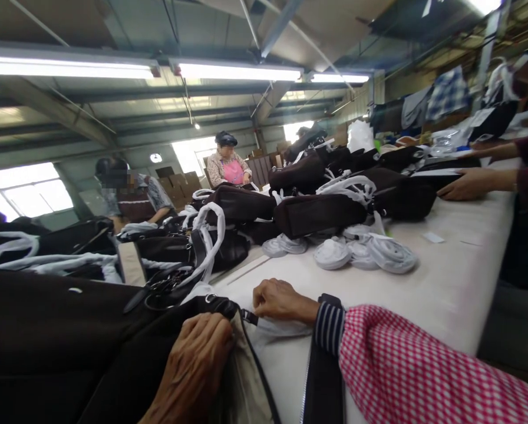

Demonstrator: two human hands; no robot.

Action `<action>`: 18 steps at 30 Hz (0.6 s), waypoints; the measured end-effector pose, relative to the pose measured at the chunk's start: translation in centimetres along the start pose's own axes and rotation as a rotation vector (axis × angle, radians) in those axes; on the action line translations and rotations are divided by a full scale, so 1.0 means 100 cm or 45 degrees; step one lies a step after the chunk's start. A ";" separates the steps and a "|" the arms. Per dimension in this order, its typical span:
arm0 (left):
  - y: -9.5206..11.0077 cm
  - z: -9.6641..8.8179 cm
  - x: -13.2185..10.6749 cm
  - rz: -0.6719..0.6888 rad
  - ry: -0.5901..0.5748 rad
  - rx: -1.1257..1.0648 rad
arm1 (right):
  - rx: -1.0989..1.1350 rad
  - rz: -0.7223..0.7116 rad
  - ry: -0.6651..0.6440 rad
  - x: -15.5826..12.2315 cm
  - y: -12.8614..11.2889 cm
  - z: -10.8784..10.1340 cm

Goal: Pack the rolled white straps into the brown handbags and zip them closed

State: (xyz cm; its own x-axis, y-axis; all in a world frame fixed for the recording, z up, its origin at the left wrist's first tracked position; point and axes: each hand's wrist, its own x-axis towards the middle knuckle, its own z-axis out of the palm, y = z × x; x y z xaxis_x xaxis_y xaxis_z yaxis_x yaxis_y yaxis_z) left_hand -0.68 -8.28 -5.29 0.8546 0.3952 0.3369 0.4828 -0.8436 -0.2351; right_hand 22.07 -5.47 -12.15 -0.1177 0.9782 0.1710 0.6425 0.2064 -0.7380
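Fingers, left hand [193, 365]: curled shut over the rim of the dark bag [114, 347], at its open mouth, beside the beige lining [241, 383].
Fingers, right hand [281, 300]: bent down, tips at the bag's zip end [248, 317]; whether they pinch it cannot be told.
Dark bag: near left, lying over the near edge of the table [449, 288].
Right sleeve [405, 365]: pink check with a striped cuff, resting on the table.
White coils [365, 253]: mid-table, just beside the pile of dark bags [317, 212].
Co-worker's hand [467, 184]: far right, flat on the table.
Two people [228, 165]: far left, behind the pile.
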 end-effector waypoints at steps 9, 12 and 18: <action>-0.007 0.005 0.012 -0.202 -0.106 0.021 | -0.086 0.012 0.067 -0.001 -0.004 0.013; -0.005 0.006 0.016 -0.196 -0.155 0.047 | -0.145 0.047 0.077 -0.005 -0.005 -0.003; -0.003 0.010 0.014 -0.177 -0.175 0.051 | -0.351 0.129 0.164 -0.028 0.012 -0.058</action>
State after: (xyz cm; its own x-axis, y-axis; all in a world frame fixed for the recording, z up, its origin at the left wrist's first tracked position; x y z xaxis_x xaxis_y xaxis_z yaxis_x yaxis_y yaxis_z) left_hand 0.57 -7.11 -5.64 0.7958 0.5552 0.2417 0.6030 -0.7634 -0.2317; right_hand 27.55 -8.13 -9.68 0.0430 0.9789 0.1996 0.8291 0.0765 -0.5539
